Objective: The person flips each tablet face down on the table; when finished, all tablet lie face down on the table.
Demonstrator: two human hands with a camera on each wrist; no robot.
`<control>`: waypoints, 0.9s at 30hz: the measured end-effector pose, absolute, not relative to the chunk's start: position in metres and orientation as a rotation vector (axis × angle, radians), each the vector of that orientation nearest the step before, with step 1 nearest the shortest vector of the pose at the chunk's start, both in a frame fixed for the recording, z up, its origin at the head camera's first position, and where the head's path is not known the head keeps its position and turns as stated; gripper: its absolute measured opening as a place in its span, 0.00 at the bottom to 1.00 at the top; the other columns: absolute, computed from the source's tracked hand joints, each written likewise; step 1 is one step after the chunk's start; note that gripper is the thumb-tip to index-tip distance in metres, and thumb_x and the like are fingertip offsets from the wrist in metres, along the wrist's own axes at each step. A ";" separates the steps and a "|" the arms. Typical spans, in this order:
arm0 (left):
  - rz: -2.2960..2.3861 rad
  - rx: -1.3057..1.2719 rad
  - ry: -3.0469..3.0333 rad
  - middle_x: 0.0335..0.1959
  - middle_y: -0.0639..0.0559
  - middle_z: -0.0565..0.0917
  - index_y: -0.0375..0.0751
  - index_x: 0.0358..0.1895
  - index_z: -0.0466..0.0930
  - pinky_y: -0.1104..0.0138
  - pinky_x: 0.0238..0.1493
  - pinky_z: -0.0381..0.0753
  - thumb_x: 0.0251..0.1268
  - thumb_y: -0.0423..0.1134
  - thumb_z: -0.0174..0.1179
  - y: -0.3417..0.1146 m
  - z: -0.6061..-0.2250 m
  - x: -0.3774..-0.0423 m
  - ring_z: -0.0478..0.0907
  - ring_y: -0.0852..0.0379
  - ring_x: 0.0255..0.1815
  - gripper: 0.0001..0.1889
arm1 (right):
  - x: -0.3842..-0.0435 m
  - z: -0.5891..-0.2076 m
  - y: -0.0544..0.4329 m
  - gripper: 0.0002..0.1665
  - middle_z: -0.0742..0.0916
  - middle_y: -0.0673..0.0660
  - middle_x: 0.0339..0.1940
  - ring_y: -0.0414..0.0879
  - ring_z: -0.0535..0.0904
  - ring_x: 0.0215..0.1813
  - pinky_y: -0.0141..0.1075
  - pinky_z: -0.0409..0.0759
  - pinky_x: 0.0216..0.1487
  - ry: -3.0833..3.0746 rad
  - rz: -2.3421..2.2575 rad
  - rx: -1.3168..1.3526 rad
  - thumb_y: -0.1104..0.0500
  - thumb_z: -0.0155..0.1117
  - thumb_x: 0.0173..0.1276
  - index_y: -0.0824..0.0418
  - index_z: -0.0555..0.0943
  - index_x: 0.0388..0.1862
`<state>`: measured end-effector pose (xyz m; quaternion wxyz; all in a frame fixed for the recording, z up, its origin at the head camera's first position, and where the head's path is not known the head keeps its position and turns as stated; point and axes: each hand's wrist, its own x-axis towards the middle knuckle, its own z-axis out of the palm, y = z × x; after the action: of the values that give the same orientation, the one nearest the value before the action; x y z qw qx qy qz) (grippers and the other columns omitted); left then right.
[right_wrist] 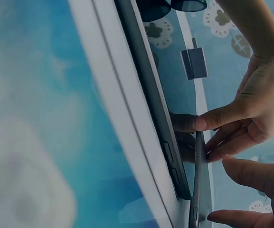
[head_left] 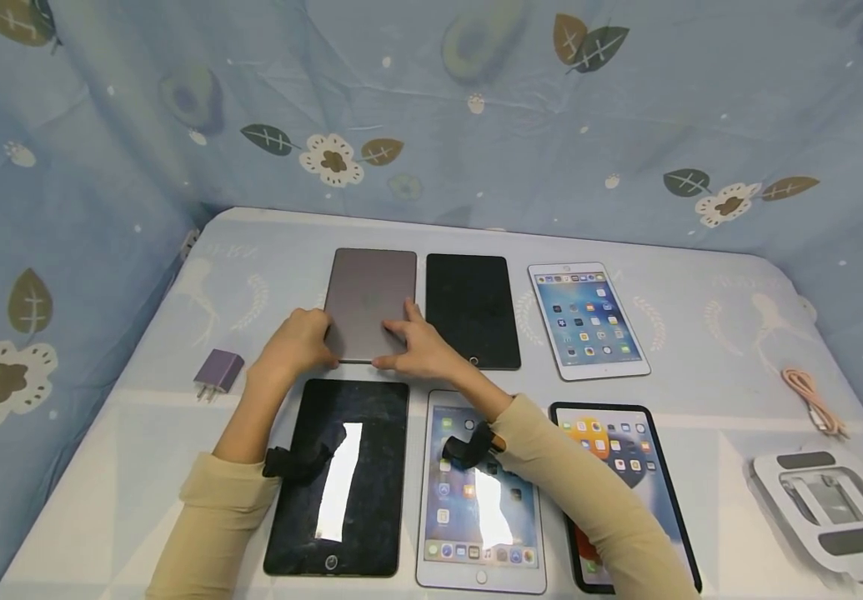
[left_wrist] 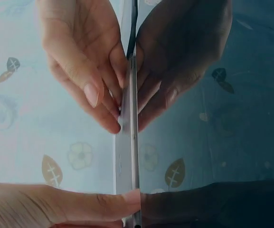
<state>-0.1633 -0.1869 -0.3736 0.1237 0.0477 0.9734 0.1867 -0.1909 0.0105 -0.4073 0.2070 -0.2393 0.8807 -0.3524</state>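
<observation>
A grey tablet (head_left: 365, 292) lies at the back left with its plain grey side up. My left hand (head_left: 292, 343) grips its near left corner, the thumb on the near edge; the right wrist view shows this left hand (right_wrist: 253, 104) from the side, its thumb on the slim edge. At the near right part of the same tablet, my right hand (head_left: 419, 346) has thumb and fingers spread and touches it. In the left wrist view the tablet's thin edge (left_wrist: 134, 128) stands out beside a dark, mirror-like surface reflecting the hands.
A black tablet (head_left: 472, 308) and a lit white tablet (head_left: 589, 321) lie to the right. Nearer are a large black tablet (head_left: 356, 500), a white tablet (head_left: 439, 492) and a black-framed one (head_left: 649, 475). A purple plug charger (head_left: 219, 372), coiled cable (head_left: 810, 396) and white stand (head_left: 836, 500) flank them.
</observation>
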 end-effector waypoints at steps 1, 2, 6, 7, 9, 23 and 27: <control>0.539 0.127 2.843 0.35 0.32 0.84 0.24 0.37 0.80 0.51 0.40 0.80 0.43 0.31 0.74 -0.186 -0.374 -0.163 0.82 0.38 0.37 0.18 | -0.191 -0.408 0.011 0.42 0.45 0.71 0.78 0.64 0.44 0.78 0.53 0.55 0.75 2.455 -0.981 -0.667 0.51 0.68 0.61 0.66 0.66 0.71; 0.535 0.123 2.846 0.35 0.32 0.84 0.23 0.37 0.80 0.51 0.40 0.80 0.43 0.31 0.74 -0.185 -0.373 -0.163 0.82 0.38 0.37 0.18 | -0.192 -0.408 0.011 0.42 0.45 0.71 0.78 0.65 0.44 0.78 0.53 0.55 0.75 2.455 -0.981 -0.669 0.51 0.68 0.61 0.66 0.66 0.71; 0.524 0.116 2.846 0.35 0.31 0.84 0.23 0.38 0.80 0.50 0.39 0.80 0.43 0.31 0.74 -0.181 -0.375 -0.165 0.82 0.38 0.36 0.18 | -0.195 -0.407 0.014 0.43 0.45 0.71 0.78 0.65 0.44 0.78 0.53 0.55 0.75 2.443 -0.978 -0.674 0.50 0.67 0.61 0.66 0.65 0.71; 0.521 0.121 2.845 0.35 0.32 0.84 0.23 0.37 0.80 0.51 0.38 0.80 0.43 0.31 0.74 -0.180 -0.375 -0.166 0.82 0.38 0.36 0.18 | -0.196 -0.406 0.016 0.43 0.46 0.70 0.78 0.64 0.44 0.78 0.53 0.55 0.75 2.431 -0.985 -0.663 0.50 0.67 0.61 0.65 0.65 0.71; 0.502 0.141 2.845 0.34 0.33 0.84 0.24 0.36 0.81 0.53 0.35 0.79 0.43 0.31 0.75 -0.174 -0.375 -0.168 0.81 0.42 0.32 0.18 | -0.199 -0.403 0.022 0.43 0.48 0.68 0.78 0.62 0.45 0.79 0.53 0.55 0.75 2.405 -1.011 -0.638 0.50 0.67 0.62 0.65 0.64 0.72; 0.456 0.489 2.672 0.51 0.37 0.82 0.29 0.49 0.80 0.62 0.44 0.82 0.53 0.45 0.72 -0.081 -0.376 -0.185 0.83 0.48 0.44 0.25 | -0.214 -0.400 0.074 0.48 0.53 0.69 0.78 0.66 0.51 0.77 0.59 0.57 0.72 2.582 -0.838 -0.523 0.48 0.64 0.64 0.65 0.56 0.75; 0.399 0.493 2.674 0.72 0.27 0.58 0.22 0.66 0.64 0.53 0.67 0.69 0.54 0.48 0.71 -0.069 -0.380 -0.187 0.61 0.37 0.72 0.43 | -0.219 -0.400 0.096 0.49 0.52 0.71 0.77 0.66 0.47 0.78 0.59 0.55 0.73 2.633 -0.768 -0.478 0.48 0.65 0.63 0.69 0.55 0.75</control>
<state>-0.1871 -0.0687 -0.3800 0.1955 0.1761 0.9542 0.1426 -0.2188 0.0960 -0.3999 0.1777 -0.1689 0.9307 -0.2713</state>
